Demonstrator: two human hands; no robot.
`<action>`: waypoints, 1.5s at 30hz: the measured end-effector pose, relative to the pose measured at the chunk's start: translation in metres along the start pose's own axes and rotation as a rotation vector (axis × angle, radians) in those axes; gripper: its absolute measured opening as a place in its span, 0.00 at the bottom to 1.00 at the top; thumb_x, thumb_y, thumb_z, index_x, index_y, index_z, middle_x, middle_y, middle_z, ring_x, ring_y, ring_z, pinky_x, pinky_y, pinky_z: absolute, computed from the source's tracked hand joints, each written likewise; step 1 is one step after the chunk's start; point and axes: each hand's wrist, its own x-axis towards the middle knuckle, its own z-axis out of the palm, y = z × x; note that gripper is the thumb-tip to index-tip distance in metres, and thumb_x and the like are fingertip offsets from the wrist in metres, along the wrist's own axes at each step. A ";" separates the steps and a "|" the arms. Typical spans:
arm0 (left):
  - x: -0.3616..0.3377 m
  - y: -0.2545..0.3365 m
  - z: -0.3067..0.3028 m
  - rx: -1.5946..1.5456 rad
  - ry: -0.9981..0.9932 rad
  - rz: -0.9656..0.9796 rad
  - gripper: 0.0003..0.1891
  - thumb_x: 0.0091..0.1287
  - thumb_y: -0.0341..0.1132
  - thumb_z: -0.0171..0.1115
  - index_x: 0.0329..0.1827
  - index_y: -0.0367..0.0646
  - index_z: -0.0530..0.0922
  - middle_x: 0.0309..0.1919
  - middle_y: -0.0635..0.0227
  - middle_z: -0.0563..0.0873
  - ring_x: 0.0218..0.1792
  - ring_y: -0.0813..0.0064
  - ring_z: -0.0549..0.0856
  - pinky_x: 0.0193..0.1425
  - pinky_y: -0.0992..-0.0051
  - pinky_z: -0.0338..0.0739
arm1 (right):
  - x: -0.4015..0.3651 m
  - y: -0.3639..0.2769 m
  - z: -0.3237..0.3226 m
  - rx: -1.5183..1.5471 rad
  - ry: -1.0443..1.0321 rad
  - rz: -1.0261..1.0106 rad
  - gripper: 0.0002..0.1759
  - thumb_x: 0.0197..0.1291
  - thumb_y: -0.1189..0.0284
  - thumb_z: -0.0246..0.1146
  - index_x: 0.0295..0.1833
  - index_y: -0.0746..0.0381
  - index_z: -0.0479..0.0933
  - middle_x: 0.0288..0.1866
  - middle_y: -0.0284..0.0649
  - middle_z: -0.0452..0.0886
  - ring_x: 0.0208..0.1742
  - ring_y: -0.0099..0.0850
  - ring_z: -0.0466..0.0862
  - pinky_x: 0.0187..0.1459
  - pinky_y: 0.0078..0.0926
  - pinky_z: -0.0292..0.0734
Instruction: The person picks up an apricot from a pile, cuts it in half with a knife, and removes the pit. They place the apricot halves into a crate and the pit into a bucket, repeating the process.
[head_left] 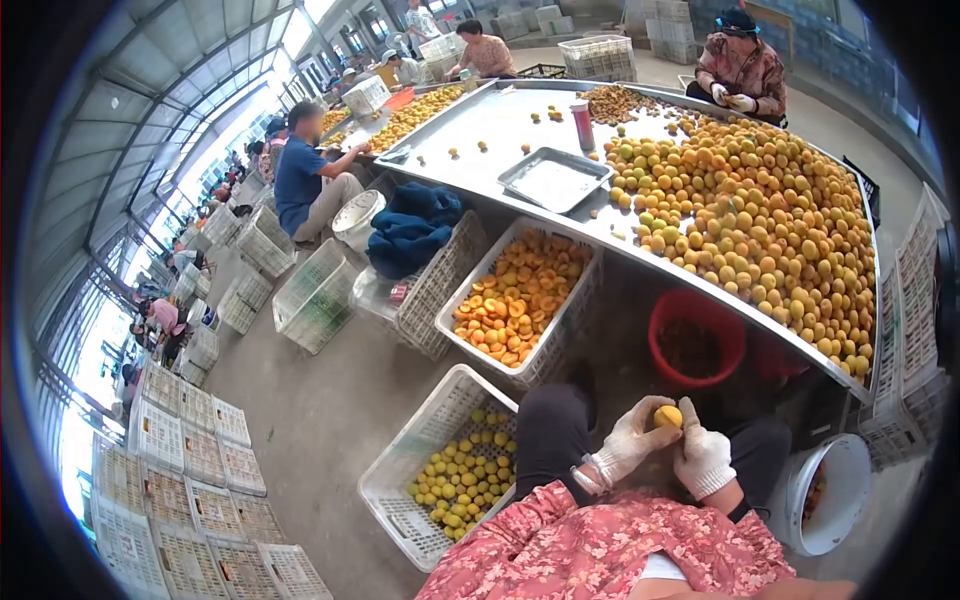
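My left hand (640, 440), in a white knit glove, pinches a yellow-orange apricot (668, 416) above my lap. Close against the fruit's right side is my gloved right hand (703, 457), its fingers curled; whatever they hold is hidden. Beyond my knees a red basin (697, 338) with dark contents stands under the table edge. A large heap of whole apricots (750, 220) covers the right part of the metal table (460, 140). To my left, a white crate holds orange apricot halves (520, 300), and another holds greenish-yellow apricots (465, 470).
A white bucket (822, 495) stands at my right, beside stacked crates (905, 330). On the table are a metal tray (555, 180) and a red cup (582, 125). Co-workers sit around the table, one in a blue shirt (300, 180). Crate stacks (190, 480) line the left floor.
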 end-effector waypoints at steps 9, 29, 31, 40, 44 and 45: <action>0.003 -0.007 0.002 -0.125 0.017 0.011 0.24 0.64 0.45 0.72 0.56 0.43 0.73 0.47 0.71 0.80 0.50 0.80 0.77 0.60 0.74 0.72 | 0.004 0.004 0.010 0.095 -0.061 0.179 0.36 0.54 0.71 0.63 0.72 0.58 0.66 0.29 0.50 0.83 0.30 0.51 0.84 0.34 0.45 0.80; 0.005 -0.028 0.010 0.142 0.063 -0.075 0.14 0.70 0.31 0.62 0.56 0.42 0.73 0.42 0.71 0.81 0.43 0.84 0.80 0.51 0.81 0.76 | -0.006 0.018 0.037 0.770 -0.188 0.384 0.21 0.58 0.68 0.65 0.55 0.63 0.73 0.40 0.54 0.84 0.44 0.47 0.87 0.43 0.36 0.79; 0.002 -0.021 0.012 0.105 0.051 -0.105 0.14 0.71 0.31 0.62 0.56 0.41 0.73 0.42 0.71 0.81 0.43 0.83 0.80 0.51 0.81 0.76 | -0.006 0.017 0.035 0.800 -0.268 0.468 0.24 0.59 0.64 0.67 0.57 0.64 0.73 0.44 0.52 0.85 0.49 0.45 0.86 0.48 0.34 0.79; -0.001 -0.005 0.013 0.017 -0.037 -0.179 0.15 0.70 0.31 0.62 0.57 0.40 0.74 0.44 0.69 0.83 0.46 0.80 0.82 0.55 0.79 0.76 | -0.008 0.020 0.025 0.620 -0.297 0.346 0.23 0.59 0.70 0.66 0.58 0.65 0.72 0.44 0.47 0.85 0.45 0.36 0.87 0.46 0.31 0.82; 0.000 0.006 0.013 0.051 -0.084 -0.186 0.17 0.69 0.31 0.63 0.60 0.40 0.74 0.47 0.69 0.82 0.49 0.81 0.80 0.59 0.78 0.75 | -0.006 0.014 0.005 0.479 -0.299 0.322 0.25 0.59 0.66 0.64 0.60 0.64 0.72 0.46 0.52 0.85 0.49 0.44 0.86 0.50 0.35 0.80; -0.001 0.006 0.013 0.051 -0.100 -0.204 0.18 0.69 0.31 0.63 0.61 0.40 0.74 0.48 0.69 0.82 0.50 0.81 0.80 0.60 0.78 0.74 | -0.008 0.013 0.002 0.537 -0.311 0.343 0.26 0.59 0.65 0.64 0.61 0.63 0.71 0.47 0.54 0.84 0.50 0.47 0.85 0.51 0.36 0.80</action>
